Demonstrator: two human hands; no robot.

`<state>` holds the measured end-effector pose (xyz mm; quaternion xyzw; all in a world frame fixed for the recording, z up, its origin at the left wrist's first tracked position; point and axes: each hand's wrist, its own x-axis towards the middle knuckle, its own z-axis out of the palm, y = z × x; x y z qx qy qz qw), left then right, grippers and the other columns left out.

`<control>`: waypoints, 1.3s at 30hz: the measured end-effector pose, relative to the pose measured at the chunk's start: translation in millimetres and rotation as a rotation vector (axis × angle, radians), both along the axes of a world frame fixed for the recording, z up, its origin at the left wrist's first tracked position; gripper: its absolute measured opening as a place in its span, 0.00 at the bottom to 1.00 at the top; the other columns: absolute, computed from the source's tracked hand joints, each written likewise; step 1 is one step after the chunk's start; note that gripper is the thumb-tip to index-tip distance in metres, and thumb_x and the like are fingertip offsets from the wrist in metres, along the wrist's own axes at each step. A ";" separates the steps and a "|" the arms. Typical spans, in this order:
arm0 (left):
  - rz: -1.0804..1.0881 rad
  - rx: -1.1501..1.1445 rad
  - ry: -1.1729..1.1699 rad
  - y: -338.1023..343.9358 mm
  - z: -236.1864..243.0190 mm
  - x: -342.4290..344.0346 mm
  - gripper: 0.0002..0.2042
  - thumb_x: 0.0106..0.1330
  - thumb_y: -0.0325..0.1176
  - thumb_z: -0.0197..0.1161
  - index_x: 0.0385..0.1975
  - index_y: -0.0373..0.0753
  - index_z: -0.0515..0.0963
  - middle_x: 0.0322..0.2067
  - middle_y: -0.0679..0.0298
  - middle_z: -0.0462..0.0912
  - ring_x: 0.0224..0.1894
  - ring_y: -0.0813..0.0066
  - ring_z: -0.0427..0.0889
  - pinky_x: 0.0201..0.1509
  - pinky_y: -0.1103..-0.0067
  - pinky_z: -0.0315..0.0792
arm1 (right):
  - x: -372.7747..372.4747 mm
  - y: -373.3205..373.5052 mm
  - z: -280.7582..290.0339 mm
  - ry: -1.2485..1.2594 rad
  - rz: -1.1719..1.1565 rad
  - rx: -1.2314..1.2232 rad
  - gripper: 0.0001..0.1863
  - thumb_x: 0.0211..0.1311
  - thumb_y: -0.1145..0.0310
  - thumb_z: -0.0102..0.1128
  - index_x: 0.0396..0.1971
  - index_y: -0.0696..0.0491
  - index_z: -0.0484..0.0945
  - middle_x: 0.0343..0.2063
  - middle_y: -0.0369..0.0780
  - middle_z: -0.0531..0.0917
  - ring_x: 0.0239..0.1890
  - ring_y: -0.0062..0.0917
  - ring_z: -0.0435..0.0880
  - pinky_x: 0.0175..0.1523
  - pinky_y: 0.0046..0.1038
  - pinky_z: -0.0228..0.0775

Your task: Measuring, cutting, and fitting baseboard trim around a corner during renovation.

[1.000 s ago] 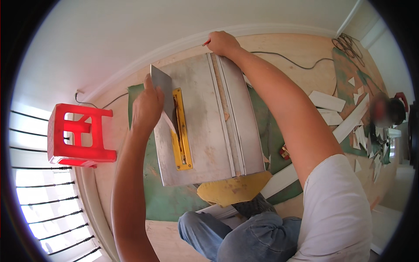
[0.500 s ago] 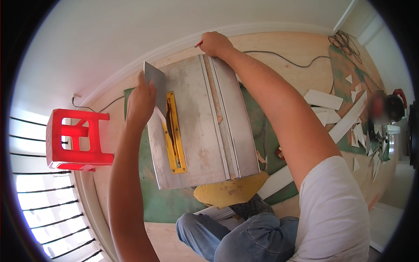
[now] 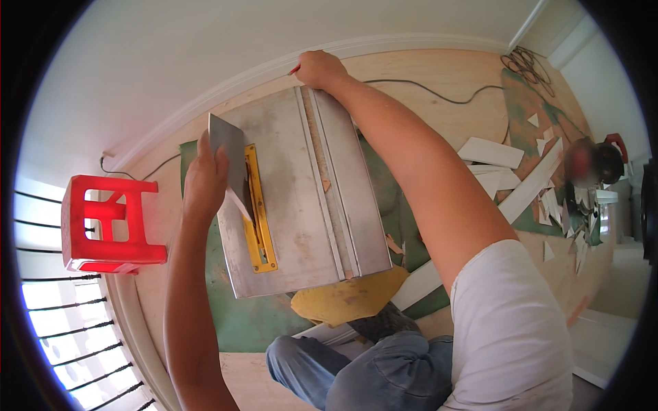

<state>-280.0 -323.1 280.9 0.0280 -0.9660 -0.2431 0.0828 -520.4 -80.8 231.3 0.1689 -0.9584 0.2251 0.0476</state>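
Observation:
A metal-topped table saw [image 3: 288,226] stands on the floor in front of me, with a yellow insert plate [image 3: 266,259] around its blade slot. My left hand [image 3: 208,179] grips a flat grey board [image 3: 228,140] by its left side. The board is tilted up, and its near white edge lies over the slot, covering much of the blade. At the far edge of the saw top, my right hand [image 3: 321,70] is closed on a thin red pencil-like stick [image 3: 295,70], only its tip showing. A small offcut [image 3: 326,185] lies in the groove of the saw top.
A red plastic stool [image 3: 113,222] is at the left by black railings [image 3: 65,300]. White board strips [image 3: 490,153] and scraps lie on the right, near a red and black power tool [image 3: 606,161]. A cable [image 3: 425,85] crosses the floor. A yellow guard [image 3: 349,301] sits by my knees.
The grey board has come a little nearer to me along the blade slot, with my left hand on it. My right hand stays at the saw's far edge. The whole view has shifted slightly.

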 end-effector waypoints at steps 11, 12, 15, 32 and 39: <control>-0.022 0.050 -0.068 11.9 15.1 29.0 0.24 0.79 0.36 0.49 0.69 0.30 0.60 0.30 0.39 0.83 0.32 0.41 0.84 0.37 0.57 0.74 | 2.8 0.3 3.3 0.018 -0.014 0.019 0.15 0.61 0.64 0.58 0.41 0.55 0.88 0.41 0.49 0.89 0.46 0.43 0.89 0.53 0.41 0.81; -0.021 0.050 -0.068 9.9 13.7 32.0 0.24 0.79 0.36 0.49 0.69 0.30 0.60 0.30 0.39 0.83 0.32 0.41 0.84 0.37 0.57 0.74 | 3.9 -0.4 4.7 0.013 -0.010 0.022 0.15 0.61 0.64 0.58 0.41 0.55 0.88 0.41 0.49 0.89 0.47 0.43 0.89 0.53 0.41 0.81; -0.044 0.005 0.013 8.2 6.6 38.7 0.23 0.79 0.35 0.49 0.68 0.30 0.60 0.31 0.39 0.83 0.31 0.40 0.84 0.35 0.57 0.74 | 3.9 -1.0 4.5 -0.017 -0.010 0.003 0.15 0.61 0.64 0.58 0.41 0.55 0.88 0.42 0.49 0.89 0.47 0.43 0.88 0.53 0.40 0.81; -0.022 0.008 -0.040 24.4 19.2 84.2 0.24 0.78 0.32 0.50 0.69 0.30 0.58 0.24 0.42 0.80 0.24 0.39 0.81 0.29 0.57 0.72 | -1.6 0.6 -1.8 -0.025 -0.027 -0.015 0.14 0.62 0.62 0.60 0.40 0.53 0.88 0.40 0.48 0.89 0.45 0.43 0.88 0.51 0.41 0.80; -0.036 -0.065 -0.024 26.3 23.0 99.7 0.24 0.77 0.31 0.51 0.69 0.29 0.58 0.22 0.42 0.79 0.24 0.41 0.81 0.29 0.57 0.72 | -1.0 0.5 -2.9 0.001 -0.008 -0.030 0.14 0.62 0.63 0.59 0.40 0.56 0.88 0.40 0.49 0.89 0.44 0.43 0.89 0.51 0.41 0.81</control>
